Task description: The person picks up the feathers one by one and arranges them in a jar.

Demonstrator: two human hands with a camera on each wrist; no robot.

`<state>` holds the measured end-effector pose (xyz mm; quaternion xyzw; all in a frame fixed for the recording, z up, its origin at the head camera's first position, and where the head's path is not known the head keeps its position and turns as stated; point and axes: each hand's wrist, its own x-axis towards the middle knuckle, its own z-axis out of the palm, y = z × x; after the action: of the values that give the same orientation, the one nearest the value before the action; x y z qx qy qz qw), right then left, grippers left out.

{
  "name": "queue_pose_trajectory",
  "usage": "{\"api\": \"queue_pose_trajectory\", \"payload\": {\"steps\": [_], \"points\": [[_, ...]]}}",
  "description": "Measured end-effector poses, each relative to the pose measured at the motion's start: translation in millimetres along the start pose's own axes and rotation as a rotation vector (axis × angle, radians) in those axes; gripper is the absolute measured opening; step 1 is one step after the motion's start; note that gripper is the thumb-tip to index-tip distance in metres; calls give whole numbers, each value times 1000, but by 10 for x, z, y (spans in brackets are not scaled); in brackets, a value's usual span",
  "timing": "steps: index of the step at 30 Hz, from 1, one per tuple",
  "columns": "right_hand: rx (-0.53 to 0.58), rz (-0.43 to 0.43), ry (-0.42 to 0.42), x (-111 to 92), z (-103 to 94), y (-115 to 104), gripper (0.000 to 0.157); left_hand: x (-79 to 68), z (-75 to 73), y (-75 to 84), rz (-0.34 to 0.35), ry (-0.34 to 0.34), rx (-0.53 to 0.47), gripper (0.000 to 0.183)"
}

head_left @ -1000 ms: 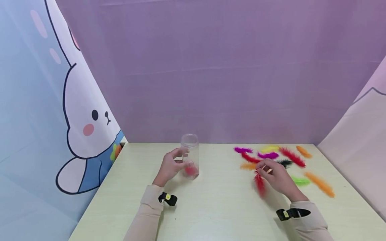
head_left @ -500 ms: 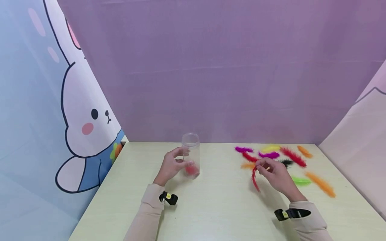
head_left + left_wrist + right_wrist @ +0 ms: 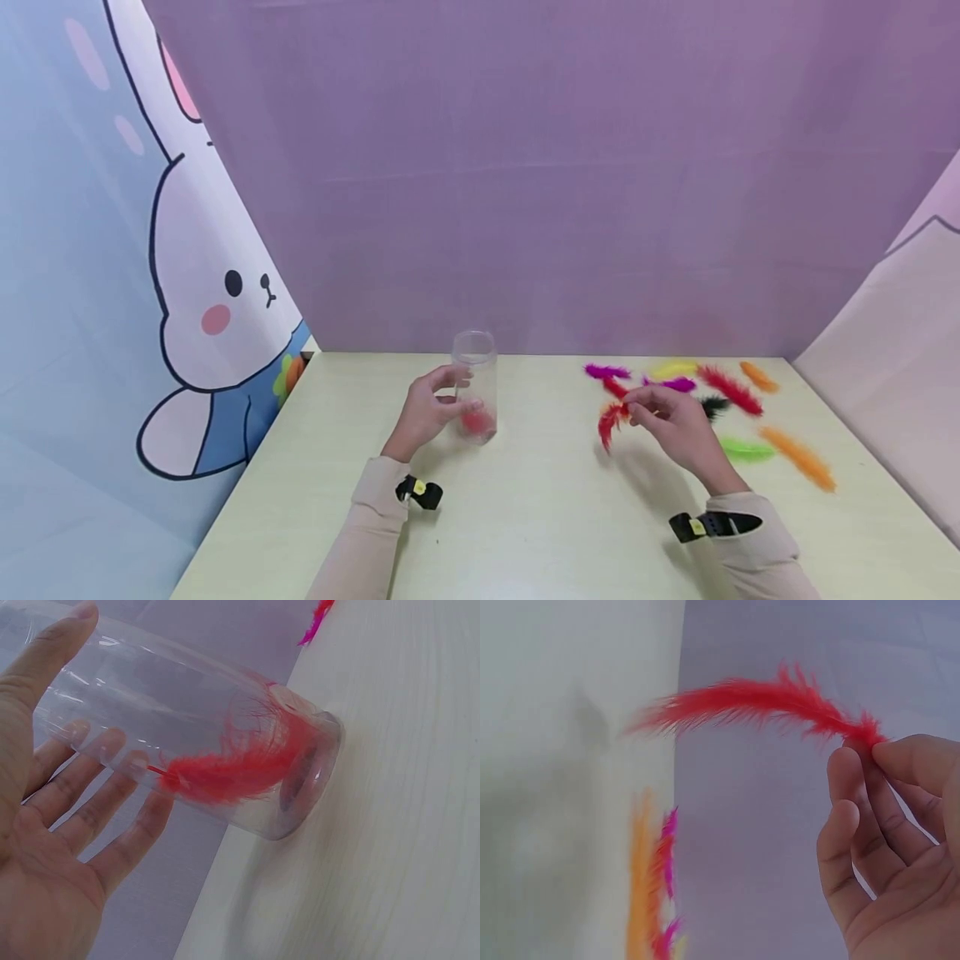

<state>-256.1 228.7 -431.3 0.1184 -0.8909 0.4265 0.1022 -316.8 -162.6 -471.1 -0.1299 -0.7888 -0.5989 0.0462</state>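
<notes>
A clear cylindrical jar (image 3: 484,383) stands upright on the table, open at the top. My left hand (image 3: 423,417) holds it from the left, thumb on one side and fingers round the other. Inside, near the bottom of the jar, lies a red feather (image 3: 240,772). To the right, above the tabletop, my right hand (image 3: 684,429) pinches another red feather (image 3: 757,701) by one end between thumb and fingertips. That feather hangs in a curve, its free end pointing away from the fingers.
Loose feathers lie at the right: purple (image 3: 606,372), yellow (image 3: 672,369), red (image 3: 729,390), black (image 3: 715,407), green (image 3: 748,450) and orange (image 3: 797,458). A purple cloth (image 3: 555,183) rises behind the pale table (image 3: 540,517).
The right hand has moved a little left and up with the red feather, which now swings out to the left instead of hanging down. My left hand and the jar stay put.
</notes>
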Motion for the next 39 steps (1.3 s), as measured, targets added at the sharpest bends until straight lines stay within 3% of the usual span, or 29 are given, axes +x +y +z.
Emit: {"api": "queue_pose_trajectory", "payload": {"steps": [8, 16, 20, 39], "points": [[46, -24, 18, 102, -37, -130, 15, -9, -15, -25, 36, -3, -17, 53], [69, 25, 48, 174, -97, -361, 21, -7, -23, -17, 51, -5, -16, 53], [63, 8, 96, 196, -120, -471, 21, -6, -24, -16, 54, -4, -19, 56], [169, -93, 140, 413, -147, -882, 22, -9, -44, -2, 45, 3, -54, 55]]}}
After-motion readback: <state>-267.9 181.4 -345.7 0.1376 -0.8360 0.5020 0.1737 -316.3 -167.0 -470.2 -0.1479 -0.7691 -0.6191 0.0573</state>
